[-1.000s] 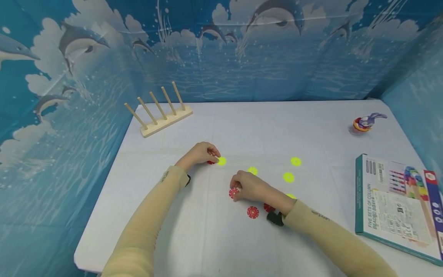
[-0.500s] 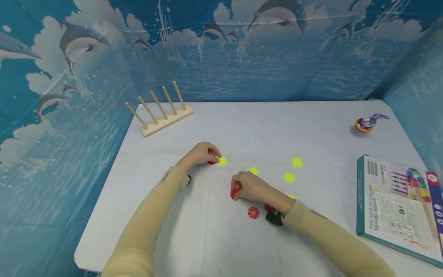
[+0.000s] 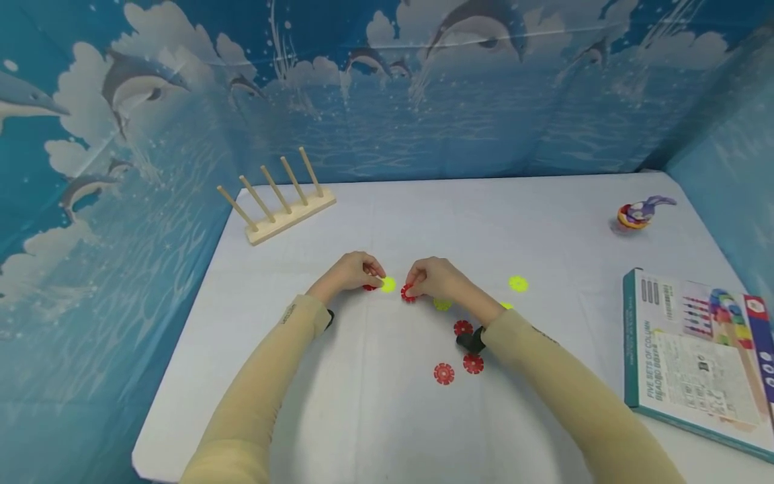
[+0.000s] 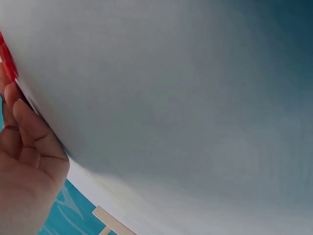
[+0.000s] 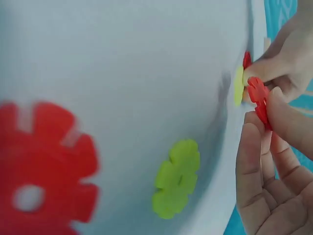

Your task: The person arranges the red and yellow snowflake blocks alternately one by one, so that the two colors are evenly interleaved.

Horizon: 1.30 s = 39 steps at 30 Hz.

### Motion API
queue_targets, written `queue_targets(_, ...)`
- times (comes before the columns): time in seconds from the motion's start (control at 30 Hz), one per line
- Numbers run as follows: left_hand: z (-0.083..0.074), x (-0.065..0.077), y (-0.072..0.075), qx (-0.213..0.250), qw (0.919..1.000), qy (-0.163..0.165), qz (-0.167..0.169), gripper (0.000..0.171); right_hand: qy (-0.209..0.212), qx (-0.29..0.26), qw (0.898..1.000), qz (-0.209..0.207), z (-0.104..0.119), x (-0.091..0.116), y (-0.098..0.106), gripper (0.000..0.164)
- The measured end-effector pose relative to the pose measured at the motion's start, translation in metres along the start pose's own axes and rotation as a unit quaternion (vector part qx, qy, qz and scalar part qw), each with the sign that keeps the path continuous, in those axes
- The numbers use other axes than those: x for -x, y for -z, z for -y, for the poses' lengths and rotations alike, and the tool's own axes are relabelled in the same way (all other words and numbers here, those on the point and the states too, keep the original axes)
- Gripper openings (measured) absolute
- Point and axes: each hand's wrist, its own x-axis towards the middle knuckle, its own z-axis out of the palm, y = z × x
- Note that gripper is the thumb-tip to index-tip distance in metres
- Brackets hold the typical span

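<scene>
From my end I count two hands, both pinching. Left hand (image 3: 351,271): thumb and fingertips nearly closed together on one yellow disc (image 5: 238,85), with one red disc (image 5: 247,59) against it; whether those two are joined, I can't tell. Right hand (image 3: 440,277): thumb and fingers meet on one red notched piece (image 5: 257,90), just beside the left hand's pair.

Disc tally from the head view: nine showing, five red, four yellow. Three loose reds (image 3: 444,374) lie on the white table (image 3: 387,430), near the right wrist's black strap (image 3: 471,341). Three loose yellows (image 3: 515,283): one just below the right hand, one partly behind the right sleeve (image 3: 544,363), one beyond it.

Farther off I note one wooden rack (image 3: 290,216) with five pegs, back left; one purple rabbit toy (image 3: 639,212), back right; one large box (image 3: 695,363), right side.
</scene>
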Motion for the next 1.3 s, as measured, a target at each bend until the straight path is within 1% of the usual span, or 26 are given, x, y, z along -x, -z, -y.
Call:
queue_targets(0.17,-0.001,0.001,0.0,-0.004,1.0,0.004,0.001,0.015,-0.019,0.008,1.0,-0.015,0.003,-0.015,0.004,0.015)
queue_targets(0.3,-0.002,0.0,0.0,-0.001,1.0,0.006,0.002,0.015,-0.04,0.009,0.999,-0.015,0.003,-0.023,0.004,0.016)
queue_targets(0.47,-0.002,0.0,-0.001,-0.001,1.0,0.004,0.002,0.014,-0.041,0.019,0.999,-0.02,0.001,-0.029,0.003,0.014)
queue_targets(0.7,-0.001,0.0,-0.001,-0.002,1.0,0.003,0.0,0.012,-0.041,0.048,0.997,-0.034,0.002,-0.031,-0.002,0.017)
queue_targets(0.83,-0.001,0.001,-0.001,-0.001,1.0,0.002,-0.001,0.012,-0.046,0.052,0.997,-0.038,0.004,-0.031,-0.005,0.018)
queue_targets(1.3,-0.003,0.003,-0.001,-0.002,1.0,-0.005,-0.002,0.01,-0.042,0.059,0.996,-0.048,0.01,-0.029,-0.009,0.017)
